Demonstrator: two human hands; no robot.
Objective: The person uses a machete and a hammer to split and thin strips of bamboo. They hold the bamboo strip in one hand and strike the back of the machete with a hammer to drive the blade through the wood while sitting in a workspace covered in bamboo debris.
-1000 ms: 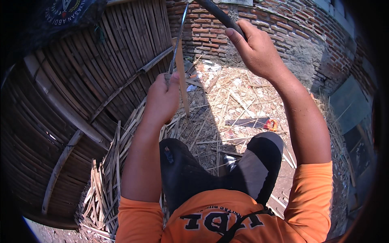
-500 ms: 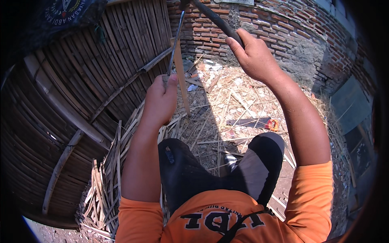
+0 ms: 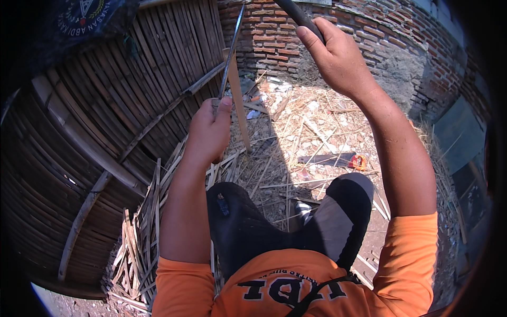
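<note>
Gripping metal rod [image 3: 232, 52], dark handle [image 3: 297, 16]

On your left, brown wall of thin sticks [image 3: 148, 79]. Down low beside it, messy pile of pale strips [image 3: 134, 259]. Ahead of you, red brick wall [image 3: 274, 37]. Nearer you, saw [image 3: 335, 159] with red-orange handle, lying on sunny straw [image 3: 311, 124]. Far right, grey sheet [image 3: 460, 127].

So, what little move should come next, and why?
Probably bring the dark handle in the right hand toward the upper end of the thin metal rod: the left hand grips the rod low, leaving that end bare, and the visible part of the handle is beside it, not touching. The handle's far end is out of view, so that's a guess.
</note>
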